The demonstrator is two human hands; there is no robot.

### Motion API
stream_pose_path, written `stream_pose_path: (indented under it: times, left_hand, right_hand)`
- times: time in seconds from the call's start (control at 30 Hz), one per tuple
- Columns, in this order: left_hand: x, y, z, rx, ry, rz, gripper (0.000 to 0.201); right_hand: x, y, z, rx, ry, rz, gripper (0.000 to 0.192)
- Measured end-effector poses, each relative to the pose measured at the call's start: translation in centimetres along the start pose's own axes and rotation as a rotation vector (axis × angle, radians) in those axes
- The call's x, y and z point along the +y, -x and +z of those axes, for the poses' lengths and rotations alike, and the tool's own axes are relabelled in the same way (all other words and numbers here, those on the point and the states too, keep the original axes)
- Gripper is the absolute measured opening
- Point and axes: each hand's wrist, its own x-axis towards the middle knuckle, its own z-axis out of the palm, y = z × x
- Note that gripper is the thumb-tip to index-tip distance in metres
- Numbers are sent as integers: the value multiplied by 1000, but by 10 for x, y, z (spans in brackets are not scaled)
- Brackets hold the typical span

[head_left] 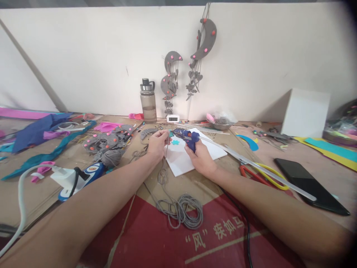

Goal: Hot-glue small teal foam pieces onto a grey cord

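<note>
My left hand (157, 144) pinches a small teal cut-out (171, 133) between thumb and fingertips, and a grey cord (163, 172) hangs below it. My right hand (203, 158) is wrapped round the grip of a blue hot glue gun (191, 137), its nozzle pointing left, close to the teal piece. Whether the nozzle touches it I cannot tell. From the gun's back a long clear glue stick (267, 169) sticks out to the right. Under the gun lies a white board (178, 165) with another teal flower-shaped piece (175, 142) on it. Loops of grey cord (192, 212) lie nearer to me.
Scissors (272, 176) and a black phone (309, 186) lie at right. A power strip (93, 173), grey yarn (111, 158) and felt scraps (39, 130) cover the left. Behind stand a water bottle (148, 102) and a small digital clock (173, 118); moon-shaped hangings (210, 37) hang there.
</note>
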Motion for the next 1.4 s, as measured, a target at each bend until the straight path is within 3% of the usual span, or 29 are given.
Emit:
stream_pose_path:
  times: [1.4]
  left_hand:
    - [0, 1, -1, -27, 3, 15, 16]
  right_hand:
    - [1, 1, 1, 18, -3, -24, 26]
